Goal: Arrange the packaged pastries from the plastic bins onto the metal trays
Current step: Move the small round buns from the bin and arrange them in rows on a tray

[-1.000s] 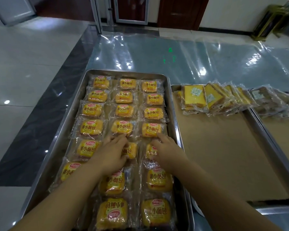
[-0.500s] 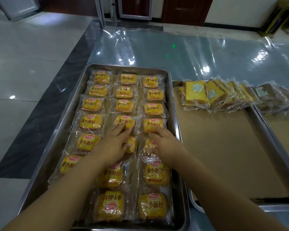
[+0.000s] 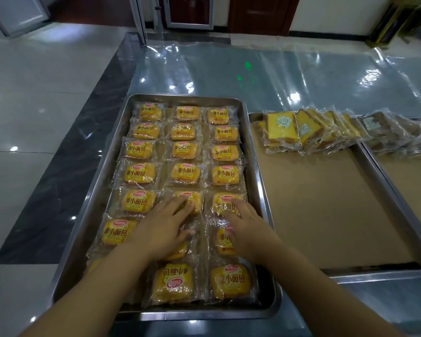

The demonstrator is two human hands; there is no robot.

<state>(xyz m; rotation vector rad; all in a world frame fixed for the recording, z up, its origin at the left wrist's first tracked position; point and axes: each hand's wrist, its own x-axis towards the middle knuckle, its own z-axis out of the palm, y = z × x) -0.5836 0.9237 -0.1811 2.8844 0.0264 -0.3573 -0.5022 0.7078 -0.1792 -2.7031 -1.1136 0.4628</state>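
Observation:
A metal tray [image 3: 100,205] in front of me holds three columns of yellow packaged buns [image 3: 184,171] in clear wrappers. My left hand [image 3: 162,227] lies flat, fingers spread, on the middle-column bun [image 3: 197,201] in the fifth row. My right hand [image 3: 247,224] rests flat on the right-column bun [image 3: 223,203] beside it. Neither hand grips anything. The packs under both palms are partly hidden. One near bun [image 3: 173,282] lies upside down relative to the others.
A second metal tray [image 3: 399,207] lined with brown paper stands to the right, with a row of wrapped cake slices [image 3: 301,131] along its far end. A third tray [image 3: 399,171] with darker packs [image 3: 394,132] sits further right. Clear plastic sheeting [image 3: 253,69] covers the table.
Both hands have slid a little away from me up the tray, pressing on the fifth-row buns. The camera has tilted slightly.

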